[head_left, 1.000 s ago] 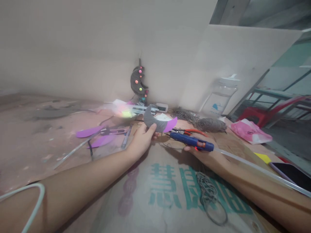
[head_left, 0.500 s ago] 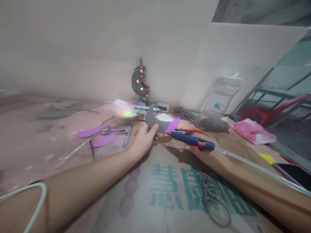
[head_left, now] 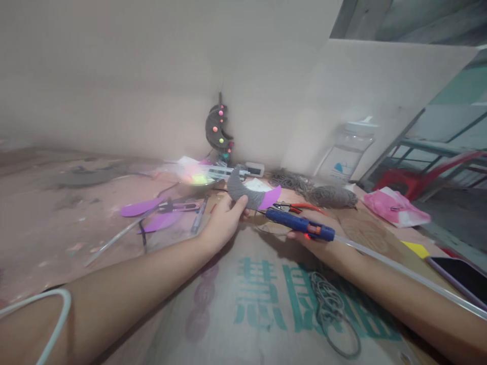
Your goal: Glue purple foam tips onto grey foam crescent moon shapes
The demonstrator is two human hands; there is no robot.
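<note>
My left hand (head_left: 227,218) pinches a crescent moon shape (head_left: 247,195) by its lower edge. Grey yarn wraps most of the crescent, and its right tip is bare purple. In my right hand (head_left: 314,233) is a blue hot glue gun (head_left: 300,224) with a small red light and a long clear glue stick (head_left: 391,266) running out of its back. The gun's nozzle points left, just below the crescent; whether they touch I cannot tell. A thin strand of yarn (head_left: 272,232) hangs below the crescent between my hands.
Printed cardboard (head_left: 262,339) lies beneath my arms, with loose grey yarn (head_left: 331,304) on it. Purple cutouts (head_left: 140,207), a utility knife (head_left: 180,207) and orange-handled pliers (head_left: 304,208) lie around. Behind are yarn bundles (head_left: 331,196), a water bottle (head_left: 346,152) and a decorated crescent (head_left: 216,126).
The glue gun in my right hand has shifted slightly left and down, its nozzle a bit lower against the crescent. My left hand still holds the crescent almost in place.
</note>
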